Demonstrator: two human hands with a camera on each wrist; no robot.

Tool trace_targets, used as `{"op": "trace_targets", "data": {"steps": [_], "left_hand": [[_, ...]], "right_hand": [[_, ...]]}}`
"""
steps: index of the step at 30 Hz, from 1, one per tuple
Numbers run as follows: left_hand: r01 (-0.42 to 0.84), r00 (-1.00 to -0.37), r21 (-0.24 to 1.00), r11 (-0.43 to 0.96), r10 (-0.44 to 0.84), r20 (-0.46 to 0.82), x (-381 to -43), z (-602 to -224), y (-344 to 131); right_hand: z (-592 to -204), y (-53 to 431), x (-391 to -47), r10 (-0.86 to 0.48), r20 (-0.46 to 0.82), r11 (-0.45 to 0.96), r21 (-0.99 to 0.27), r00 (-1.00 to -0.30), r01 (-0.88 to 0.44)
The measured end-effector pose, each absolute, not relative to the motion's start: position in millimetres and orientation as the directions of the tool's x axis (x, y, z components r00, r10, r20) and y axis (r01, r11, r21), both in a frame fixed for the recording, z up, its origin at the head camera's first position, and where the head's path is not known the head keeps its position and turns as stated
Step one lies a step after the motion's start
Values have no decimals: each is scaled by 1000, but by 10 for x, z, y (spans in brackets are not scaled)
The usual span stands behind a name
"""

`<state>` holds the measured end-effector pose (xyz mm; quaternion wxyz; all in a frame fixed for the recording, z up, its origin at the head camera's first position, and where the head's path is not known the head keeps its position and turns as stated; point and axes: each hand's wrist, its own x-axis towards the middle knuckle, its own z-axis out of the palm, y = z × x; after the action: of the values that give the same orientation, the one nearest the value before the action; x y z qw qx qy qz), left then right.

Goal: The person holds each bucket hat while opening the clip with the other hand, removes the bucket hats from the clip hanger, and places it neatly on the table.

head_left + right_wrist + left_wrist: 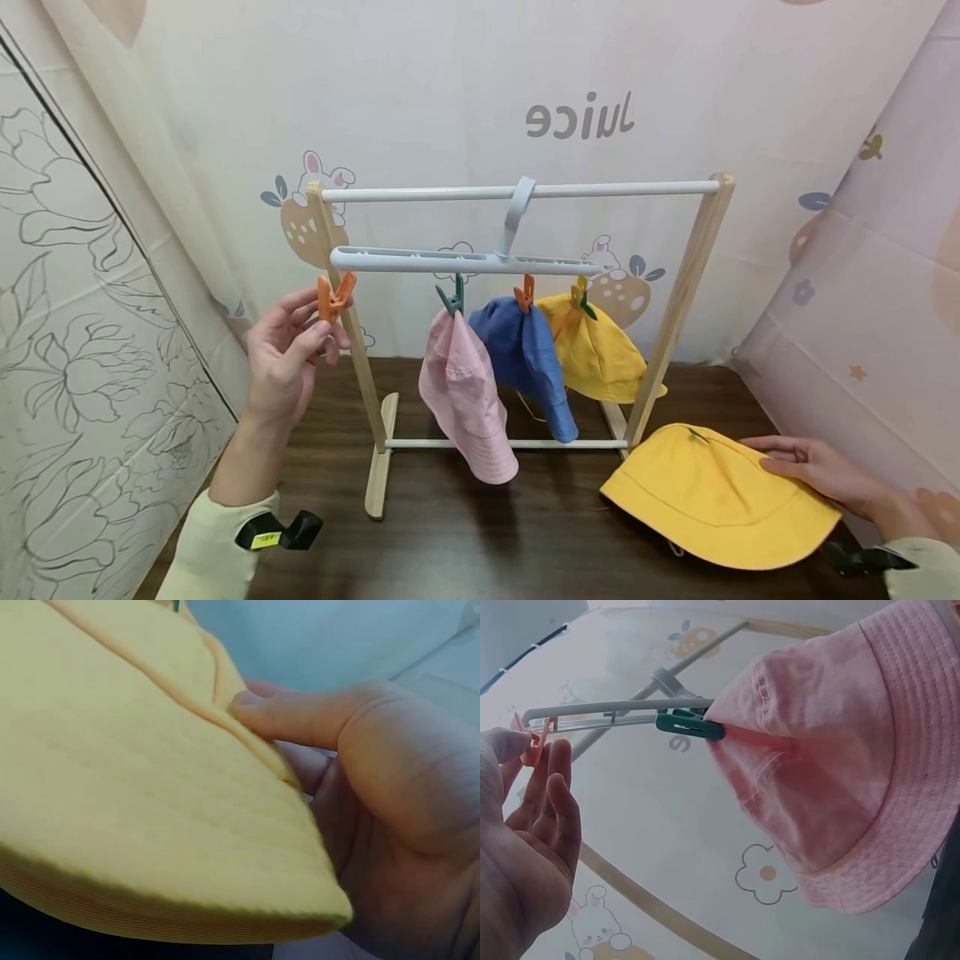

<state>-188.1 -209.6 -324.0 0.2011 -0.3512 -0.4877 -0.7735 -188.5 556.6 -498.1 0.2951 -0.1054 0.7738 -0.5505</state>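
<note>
Between thumb and fingers my left hand [288, 354] pinches an orange clothespin [334, 297], right by the left end of a pale grey hanger [420, 260]. The left wrist view has this clothespin [535, 747] overlapping the hanger's tip. At the lower right my right hand [817, 471] grips a yellow hat [712, 492] by its edge. In the right wrist view the thumb lies on top of the cloth and the other fingers are partly hidden behind it. A pink hat [463, 392] hangs from a green clothespin [452, 296] on the hanger.
A blue hat [517, 350] and another yellow hat [596, 354] hang farther right from an orange and a yellow clip. The hanger hooks over the white top bar [615, 190] of a wooden rack [686, 308] on a dark brown table [540, 533]. Printed curtains stand behind.
</note>
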Motion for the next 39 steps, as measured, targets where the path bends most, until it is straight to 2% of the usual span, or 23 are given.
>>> {"op": "trace_targets", "data": {"steps": [11, 18, 27, 33, 39], "left_hand": [[651, -673, 622, -435, 49, 738, -1891, -3290, -2092], [646, -691, 661, -383, 76, 719, -1877, -3277, -2088], [649, -654, 632, -424, 115, 748, -1896, -3298, -2092], [650, -660, 636, -417, 106, 744, -1907, -3306, -2114], [653, -669, 634, -415, 78, 739, -1912, -3311, -2155]], "right_hand": [[-4959, 5560, -1874, -463, -351, 434, -890, -814, 137], [-4924, 5561, -1878, -494, -358, 410, -900, -792, 150], [-4901, 5556, -1864, -491, -350, 420, -897, -798, 136], [-4855, 5518, -1844, -400, -371, 506, -852, -838, 136], [-4739, 5433, -1861, -348, -234, 561, -828, -908, -1]]}}
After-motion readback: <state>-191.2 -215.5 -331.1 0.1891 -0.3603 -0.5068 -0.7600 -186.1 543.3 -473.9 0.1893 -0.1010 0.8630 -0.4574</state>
